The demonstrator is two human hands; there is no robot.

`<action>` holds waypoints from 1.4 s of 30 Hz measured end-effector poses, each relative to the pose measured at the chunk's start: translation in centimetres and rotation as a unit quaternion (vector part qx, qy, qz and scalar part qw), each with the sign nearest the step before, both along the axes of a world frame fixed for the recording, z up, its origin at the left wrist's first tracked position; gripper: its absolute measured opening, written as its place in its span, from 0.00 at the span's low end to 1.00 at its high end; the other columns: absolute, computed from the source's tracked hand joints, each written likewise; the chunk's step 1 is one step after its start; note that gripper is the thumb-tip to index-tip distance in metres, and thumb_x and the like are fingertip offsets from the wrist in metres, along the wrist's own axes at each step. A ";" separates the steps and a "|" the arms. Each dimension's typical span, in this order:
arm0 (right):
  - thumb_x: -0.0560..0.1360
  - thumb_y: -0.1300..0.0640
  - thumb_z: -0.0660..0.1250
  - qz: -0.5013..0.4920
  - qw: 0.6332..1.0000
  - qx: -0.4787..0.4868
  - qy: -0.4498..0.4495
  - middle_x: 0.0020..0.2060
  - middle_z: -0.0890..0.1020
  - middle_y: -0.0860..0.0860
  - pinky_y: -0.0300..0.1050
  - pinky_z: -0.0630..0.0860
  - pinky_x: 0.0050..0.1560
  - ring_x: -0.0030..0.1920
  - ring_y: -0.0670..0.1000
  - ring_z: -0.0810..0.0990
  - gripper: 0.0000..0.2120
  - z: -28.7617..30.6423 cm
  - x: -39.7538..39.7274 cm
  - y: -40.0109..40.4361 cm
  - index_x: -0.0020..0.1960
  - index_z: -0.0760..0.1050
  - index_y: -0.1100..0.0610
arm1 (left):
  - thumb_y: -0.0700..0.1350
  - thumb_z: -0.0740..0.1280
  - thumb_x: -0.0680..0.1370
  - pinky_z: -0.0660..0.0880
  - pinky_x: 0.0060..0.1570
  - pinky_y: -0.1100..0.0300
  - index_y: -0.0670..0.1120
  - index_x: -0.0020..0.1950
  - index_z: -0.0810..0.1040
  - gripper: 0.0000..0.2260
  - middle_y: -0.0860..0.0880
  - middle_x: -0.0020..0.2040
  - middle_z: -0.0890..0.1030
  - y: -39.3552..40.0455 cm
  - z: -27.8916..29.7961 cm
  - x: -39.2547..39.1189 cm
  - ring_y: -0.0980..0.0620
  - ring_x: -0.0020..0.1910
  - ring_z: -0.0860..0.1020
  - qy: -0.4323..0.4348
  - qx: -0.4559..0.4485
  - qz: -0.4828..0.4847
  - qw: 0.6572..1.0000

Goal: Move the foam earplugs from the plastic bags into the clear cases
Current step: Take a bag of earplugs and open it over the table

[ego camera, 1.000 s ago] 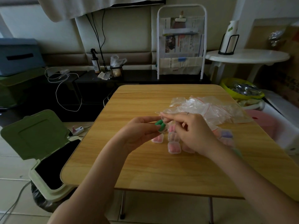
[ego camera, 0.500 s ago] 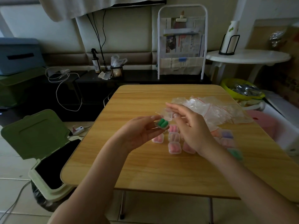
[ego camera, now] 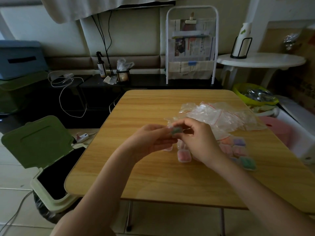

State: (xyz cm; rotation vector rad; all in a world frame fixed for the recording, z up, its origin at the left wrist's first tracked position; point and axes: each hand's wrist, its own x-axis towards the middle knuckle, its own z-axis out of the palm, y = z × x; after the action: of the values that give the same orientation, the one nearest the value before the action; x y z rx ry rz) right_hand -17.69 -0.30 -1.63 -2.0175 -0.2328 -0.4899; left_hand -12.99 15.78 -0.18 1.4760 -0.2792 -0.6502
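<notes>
A second ago green earplugs [ego camera: 177, 130] lay bare between the fingertips; half a second ago they sat in an open case [ego camera: 176, 132] in the left hand [ego camera: 151, 142]. Now the right hand [ego camera: 199, 142] has closed in on it, and both hands pinch the case, the green blurred behind clear plastic.

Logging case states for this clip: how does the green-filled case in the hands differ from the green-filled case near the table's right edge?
The held case is off the table, pinched between the left hand and right hand; the resting case lies flat on the wood, untouched. The held one is partly hidden by fingertips; the resting one is in plain sight. Both are small clear cases showing green earplugs.
</notes>
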 end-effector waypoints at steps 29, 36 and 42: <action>0.81 0.58 0.59 -0.138 0.941 -0.262 0.166 0.74 0.63 0.49 0.51 0.71 0.66 0.68 0.51 0.72 0.22 -1.0 0.6 -7.6 0.74 0.63 0.52 | 0.46 0.75 0.69 0.68 0.46 0.67 0.58 0.61 0.72 0.24 0.56 0.61 0.68 1.3 -1.7 0.7 0.56 0.56 0.68 -0.362 0.375 -0.064 0.851; 0.80 0.64 0.58 -0.213 0.956 -0.184 0.080 0.68 0.73 0.55 0.42 0.77 0.47 0.50 0.52 0.81 0.20 -0.7 0.0 -9.7 0.70 0.69 0.54 | 0.52 0.74 0.70 0.71 0.51 0.64 0.58 0.63 0.71 0.24 0.56 0.64 0.71 0.8 -2.2 1.4 0.55 0.60 0.70 -0.376 0.320 -0.023 0.870; 0.81 0.47 0.53 -0.309 0.919 -0.184 0.163 0.75 0.60 0.56 0.62 0.61 0.71 0.74 0.59 0.58 0.26 -2.3 -1.3 -11.0 0.77 0.55 0.55 | 0.66 0.55 0.76 0.50 0.74 0.45 0.55 0.77 0.55 0.32 0.52 0.78 0.52 -0.1 -3.6 1.6 0.49 0.77 0.48 -0.330 0.367 0.032 0.869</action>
State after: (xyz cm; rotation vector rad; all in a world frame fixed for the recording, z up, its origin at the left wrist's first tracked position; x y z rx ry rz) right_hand -18.99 -11.34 -3.96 -2.4977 0.5803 -0.5093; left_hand -11.44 15.73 -3.80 2.4245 -0.5426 -0.1548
